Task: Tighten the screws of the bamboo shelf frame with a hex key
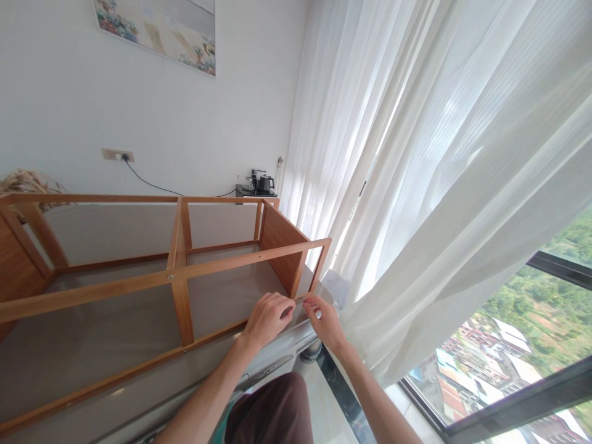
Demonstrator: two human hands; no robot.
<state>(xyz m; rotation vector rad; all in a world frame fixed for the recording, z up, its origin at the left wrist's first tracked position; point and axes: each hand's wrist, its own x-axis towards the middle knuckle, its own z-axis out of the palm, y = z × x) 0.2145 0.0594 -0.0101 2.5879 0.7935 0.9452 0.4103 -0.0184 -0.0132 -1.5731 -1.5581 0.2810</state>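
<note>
My left hand and my right hand are close together in front of the near right corner of a wooden frame. The fingers of both are pinched. A small thin tan piece shows between the fingertips; its kind is too small to tell. The frame has open bars, a middle divider and solid panels at its two ends. It rests on a grey-topped table, and small metal fasteners show along its upper near rail.
White curtains hang along the right, beside a window with a dark frame. A kettle stands beyond the far right corner. A black cord runs from the wall socket. My knee is below my hands.
</note>
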